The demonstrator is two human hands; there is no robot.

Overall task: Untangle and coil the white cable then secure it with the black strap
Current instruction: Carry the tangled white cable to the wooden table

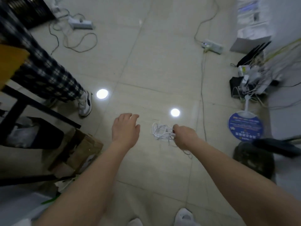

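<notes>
Nearest, two white shoe tips point(184, 216) at the bottom edge, both bare forearms reaching out over the tiled floor point(162, 70). Right hand point(184, 136) curls its fingers round a tangled white cable point(160, 132), the bundle bunched just left of the fist with loose loops trailing under the wrist; left hand point(125, 128) hovers near it, apart, fingers relaxed and slightly spread, holding nothing. Farther: round blue fan point(246, 126) at right, another person's checked trouser leg point(48, 74) at left, power strips point(212, 45) beyond; black strap not discernible.
</notes>
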